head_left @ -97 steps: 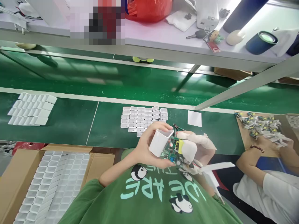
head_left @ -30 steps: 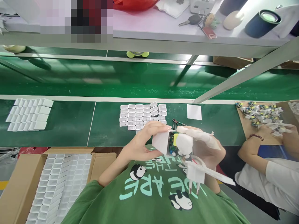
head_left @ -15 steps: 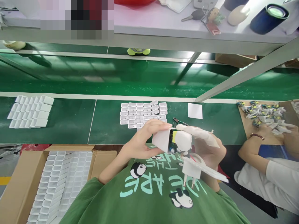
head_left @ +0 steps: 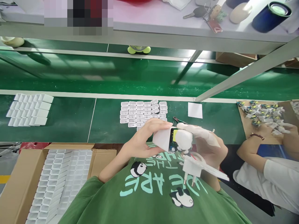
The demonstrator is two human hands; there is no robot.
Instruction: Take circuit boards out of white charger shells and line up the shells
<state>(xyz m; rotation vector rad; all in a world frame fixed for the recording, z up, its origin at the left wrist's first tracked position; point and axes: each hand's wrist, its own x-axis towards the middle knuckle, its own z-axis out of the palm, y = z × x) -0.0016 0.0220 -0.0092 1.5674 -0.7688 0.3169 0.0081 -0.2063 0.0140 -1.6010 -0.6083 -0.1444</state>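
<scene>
My left hand [head_left: 143,140] grips a white plastic box-shaped shell [head_left: 161,139] in front of my chest, and my right hand [head_left: 207,141], its fingers wrapped in white, holds a green circuit board [head_left: 173,144] with a yellow component, partly inside the shell's open end. A white plastic two-pin plug [head_left: 192,166] hangs just on my side of it; beyond my hands, small white rectangular trays [head_left: 139,112] stand in rows on the dark-green counter [head_left: 107,124].
</scene>
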